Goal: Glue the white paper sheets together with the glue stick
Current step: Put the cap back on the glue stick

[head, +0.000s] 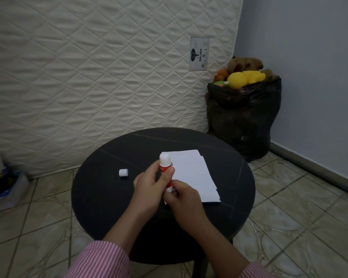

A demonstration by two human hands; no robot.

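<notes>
A stack of white paper sheets (pixel 195 175) lies on the round black table (pixel 109 197), right of centre. Over the stack's left edge I hold an uncapped red-and-white glue stick (pixel 165 164) upright, its white glue tip showing at the top. My left hand (pixel 149 189) wraps the tube's middle. My right hand (pixel 184 199) pinches its lower end, which is partly hidden by my fingers. The small white cap (pixel 123 173) lies on its side on the table, to the left of my hands.
A quilted mattress (pixel 88 77) leans upright behind the table. A black bag (pixel 243 117) full of soft toys stands at the back right corner. Boxes and a paper roll (pixel 0 177) sit on the tiled floor at the left.
</notes>
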